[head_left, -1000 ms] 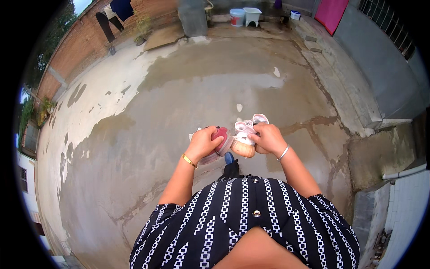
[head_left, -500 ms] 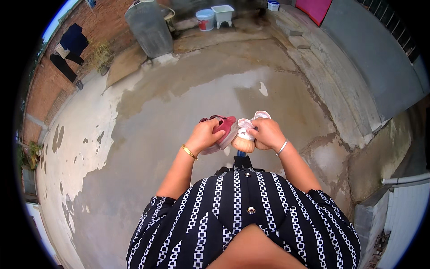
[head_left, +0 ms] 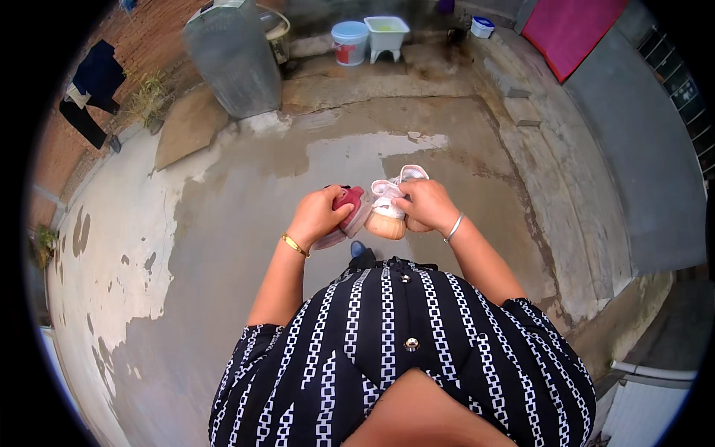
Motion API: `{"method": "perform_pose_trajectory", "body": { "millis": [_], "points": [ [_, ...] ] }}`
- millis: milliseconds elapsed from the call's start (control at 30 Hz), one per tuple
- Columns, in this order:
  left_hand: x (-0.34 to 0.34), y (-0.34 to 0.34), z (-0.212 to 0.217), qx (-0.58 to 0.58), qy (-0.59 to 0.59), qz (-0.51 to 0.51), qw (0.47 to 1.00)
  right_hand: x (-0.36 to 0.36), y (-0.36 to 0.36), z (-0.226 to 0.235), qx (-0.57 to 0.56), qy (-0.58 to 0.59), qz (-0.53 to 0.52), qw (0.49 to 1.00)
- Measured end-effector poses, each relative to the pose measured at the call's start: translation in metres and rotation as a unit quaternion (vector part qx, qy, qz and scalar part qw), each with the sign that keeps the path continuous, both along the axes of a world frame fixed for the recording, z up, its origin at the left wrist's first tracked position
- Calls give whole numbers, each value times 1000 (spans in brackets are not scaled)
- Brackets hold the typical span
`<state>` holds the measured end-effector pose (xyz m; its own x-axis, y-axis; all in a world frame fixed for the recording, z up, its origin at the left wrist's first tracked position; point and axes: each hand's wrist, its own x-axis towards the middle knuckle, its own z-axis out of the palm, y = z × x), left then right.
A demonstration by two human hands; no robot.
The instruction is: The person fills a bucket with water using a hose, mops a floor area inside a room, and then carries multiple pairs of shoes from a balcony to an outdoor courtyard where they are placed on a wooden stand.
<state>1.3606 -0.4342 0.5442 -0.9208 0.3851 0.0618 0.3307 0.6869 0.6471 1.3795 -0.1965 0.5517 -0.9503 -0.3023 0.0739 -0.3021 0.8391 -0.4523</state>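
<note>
My left hand (head_left: 322,216) is closed on a pair of red shoes (head_left: 349,200) with greyish soles; thumb and palm cover part of them. Close beside it, my right hand (head_left: 426,204) grips a pair of white shoes (head_left: 383,195) with tan soles, the thumb pressed on the upper of the nearer one. Both pairs are held up in front of my body, above the ground. The red and white shoes are side by side, nearly touching. Below them shows the tip of a blue shoe (head_left: 357,248) on my foot.
The wet concrete ground (head_left: 246,223) spreads around me. Ahead stand a tall grey container (head_left: 232,63), a bucket (head_left: 348,45) with a light blue top and a white basin (head_left: 386,36) on legs. A concrete step (head_left: 551,149) runs along the right; clothes (head_left: 97,78) hang at the left wall.
The containers ahead appear nearer and larger, and a blue shoe now shows further forward. Both hands have shifted slightly left and up in view, still holding the shoes.
</note>
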Motion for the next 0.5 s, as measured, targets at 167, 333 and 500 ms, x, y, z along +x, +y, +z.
{"method": "perform_pose_trajectory", "body": {
  "millis": [167,333,500],
  "points": [
    [-166,13,-5,-32,-5,-48,998,-149,13,-15,-8,6,-24,1000],
    [-305,4,-13,-5,13,-10,1000,-298,2,-12,-3,15,9,1000],
    [-391,-34,-38,-18,-5,93,995,-431,-47,-26,30,-12,119,992]
  ]
}}
